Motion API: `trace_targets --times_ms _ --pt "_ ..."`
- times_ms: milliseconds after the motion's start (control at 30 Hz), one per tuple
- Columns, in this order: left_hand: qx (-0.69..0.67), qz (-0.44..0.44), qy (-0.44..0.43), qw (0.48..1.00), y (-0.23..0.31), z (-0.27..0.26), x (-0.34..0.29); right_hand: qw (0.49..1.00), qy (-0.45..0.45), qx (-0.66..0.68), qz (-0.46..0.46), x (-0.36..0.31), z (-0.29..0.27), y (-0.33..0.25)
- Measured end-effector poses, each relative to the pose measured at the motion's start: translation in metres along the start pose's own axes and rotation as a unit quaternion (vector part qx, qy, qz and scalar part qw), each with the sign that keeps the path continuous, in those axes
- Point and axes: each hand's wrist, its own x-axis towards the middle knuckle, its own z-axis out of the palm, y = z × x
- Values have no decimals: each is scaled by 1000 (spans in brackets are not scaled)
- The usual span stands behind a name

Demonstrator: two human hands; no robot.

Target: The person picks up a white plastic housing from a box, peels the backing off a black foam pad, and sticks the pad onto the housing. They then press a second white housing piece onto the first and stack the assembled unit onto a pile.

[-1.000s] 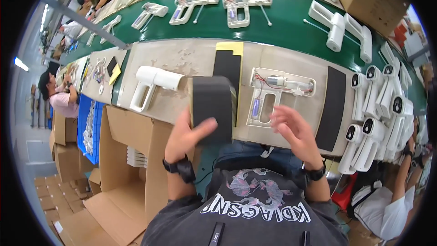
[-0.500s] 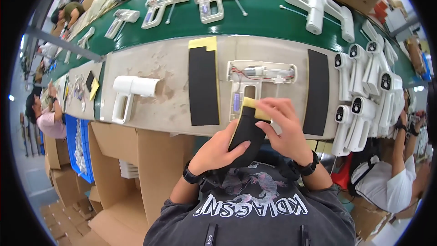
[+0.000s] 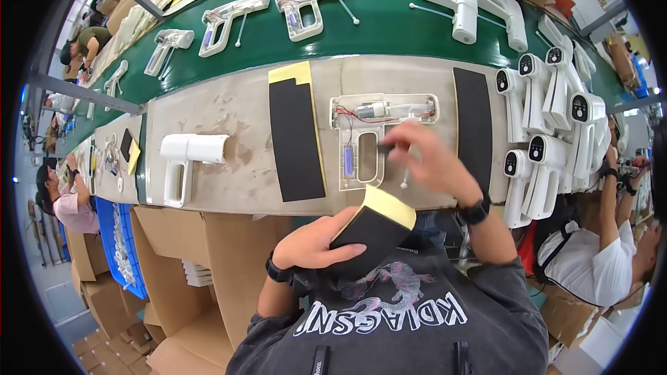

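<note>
My left hand [image 3: 313, 242] grips a black foam sheet [image 3: 368, 237] by its side, thumb on top. Bare yellow backing paper [image 3: 390, 207] shows along the sheet's far end. Over the handle of an opened white gun-shaped housing [image 3: 359, 137], my right hand [image 3: 434, 160] pinches a small black foam piece [image 3: 386, 148], partly hidden by the fingers. Inside the housing sit a purple battery cell [image 3: 348, 161], red wires and a motor-like cylinder [image 3: 368, 110]. A small white-tipped rod [image 3: 405, 182] shows just below the right hand.
Black foam sheets [image 3: 295, 142] [image 3: 472, 132] lie either side of the housing. A closed white housing [image 3: 179, 167] lies at left. Finished white devices [image 3: 545, 156] are piled at right. More housings [image 3: 313, 3] rest on the green belt [image 3: 375, 35]. Cardboard boxes [image 3: 236, 271] stand below; co-workers sit both sides.
My right hand has left the foam sheet and moved up to the housing's handle with a small black piece. More yellow backing is bare on the sheet. The whole view has shifted slightly.
</note>
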Motion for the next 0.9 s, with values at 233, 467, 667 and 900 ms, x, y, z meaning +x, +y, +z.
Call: trace_targets --times_ms 233,467,667,900 --pt "-189 20 119 975 -13 7 7 961 139 -204 -124 59 9 40" --pt "-254 1 202 946 -19 11 10 952 143 -239 -126 58 7 34" --pt "-315 21 261 912 -15 12 15 991 -22 -44 -121 2 13 -21" --pt "-134 13 182 974 -24 4 -5 992 -96 80 9 -7 19 -17"
